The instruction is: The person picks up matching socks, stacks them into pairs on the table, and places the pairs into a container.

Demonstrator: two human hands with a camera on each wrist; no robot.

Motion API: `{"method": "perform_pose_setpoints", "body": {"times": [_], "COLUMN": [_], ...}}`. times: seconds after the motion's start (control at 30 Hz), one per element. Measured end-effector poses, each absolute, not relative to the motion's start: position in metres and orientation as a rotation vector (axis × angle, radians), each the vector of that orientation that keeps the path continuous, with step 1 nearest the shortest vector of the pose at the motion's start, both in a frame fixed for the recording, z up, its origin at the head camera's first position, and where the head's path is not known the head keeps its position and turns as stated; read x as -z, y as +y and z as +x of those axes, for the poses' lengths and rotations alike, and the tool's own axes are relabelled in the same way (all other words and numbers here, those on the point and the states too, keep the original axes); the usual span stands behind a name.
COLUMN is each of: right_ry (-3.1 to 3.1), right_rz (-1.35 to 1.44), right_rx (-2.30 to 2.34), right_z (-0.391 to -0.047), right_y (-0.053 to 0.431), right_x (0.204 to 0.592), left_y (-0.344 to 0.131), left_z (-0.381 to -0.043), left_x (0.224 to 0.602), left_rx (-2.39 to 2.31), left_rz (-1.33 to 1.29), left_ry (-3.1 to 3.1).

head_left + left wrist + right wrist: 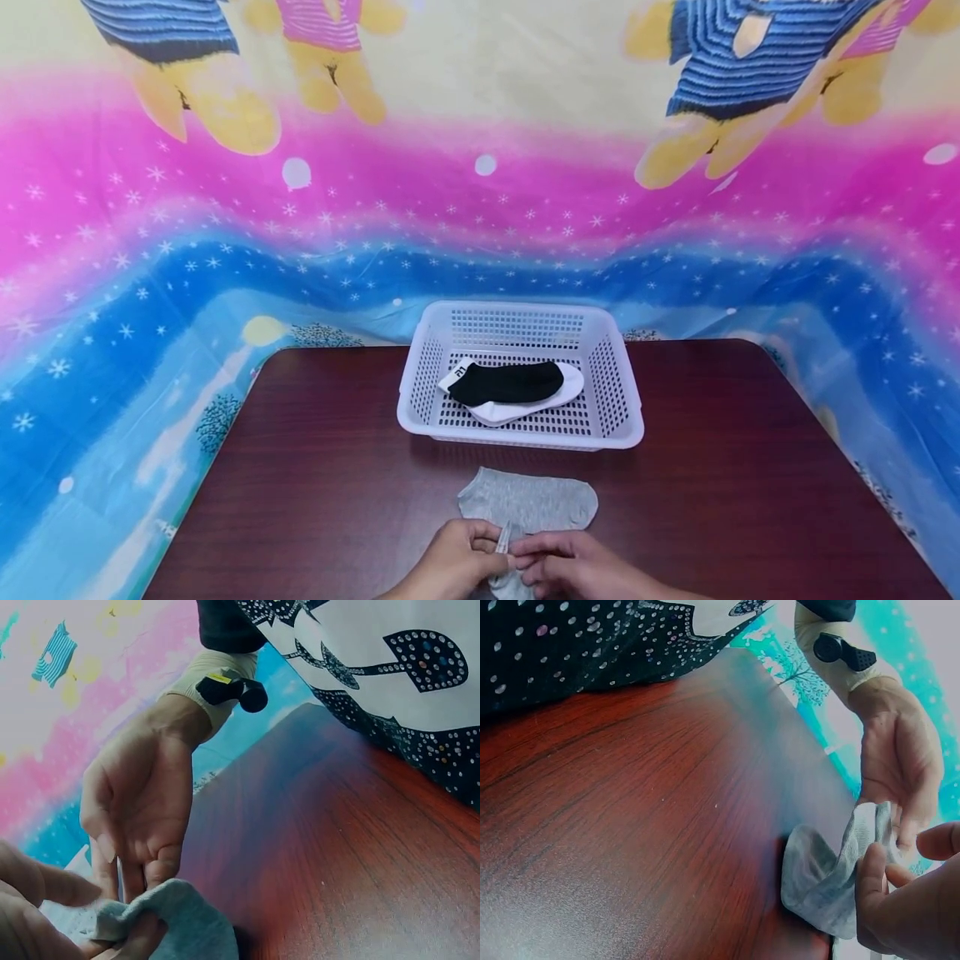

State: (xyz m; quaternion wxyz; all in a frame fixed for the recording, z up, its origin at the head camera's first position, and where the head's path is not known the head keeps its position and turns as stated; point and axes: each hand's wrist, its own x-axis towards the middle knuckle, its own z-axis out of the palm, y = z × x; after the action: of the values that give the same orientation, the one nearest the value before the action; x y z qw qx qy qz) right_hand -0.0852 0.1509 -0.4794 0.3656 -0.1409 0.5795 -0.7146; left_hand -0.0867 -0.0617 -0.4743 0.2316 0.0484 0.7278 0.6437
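Observation:
Both hands are at a grey sock low in the head view. My left hand [455,557] pinches its cuff [504,537] between thumb and fingers. From the other side my right hand [573,567] grips the same sock, its fingertips meeting those of the left. In the right wrist view the held grey sock [817,892] hangs bent, its opening bunched up near the fingers. Part of it is hidden behind the hands. Just beyond the hands a second grey sock [536,498] lies flat on the table, toe to the right.
A white plastic basket [517,440] with perforated sides stands at the table's far edge. Inside it a black sock [510,383] lies over a white sock [517,412]. The dark red-brown table [300,475] is bordered by a printed cloth backdrop [480,208].

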Motion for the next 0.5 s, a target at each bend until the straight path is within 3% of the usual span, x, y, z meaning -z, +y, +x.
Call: {"method": "perform_pose_setpoints", "body": {"times": [0.3, 0.5], "right_ry": [1.888, 2.187], "right_rz": [-0.52, -1.053], "right_rx": [1.835, 1.605], "right_z": [-0.093, -0.102], "right_y": [0.152, 0.148], "right_x": [0.49, 0.493], "left_y": [-0.07, -0.078], "left_z": [-0.09, -0.088], "left_x": [0.469, 0.447], "left_rx": [-1.663, -1.606], "left_rz": [0.238, 0.316], "left_ry": [2.151, 2.174]}}
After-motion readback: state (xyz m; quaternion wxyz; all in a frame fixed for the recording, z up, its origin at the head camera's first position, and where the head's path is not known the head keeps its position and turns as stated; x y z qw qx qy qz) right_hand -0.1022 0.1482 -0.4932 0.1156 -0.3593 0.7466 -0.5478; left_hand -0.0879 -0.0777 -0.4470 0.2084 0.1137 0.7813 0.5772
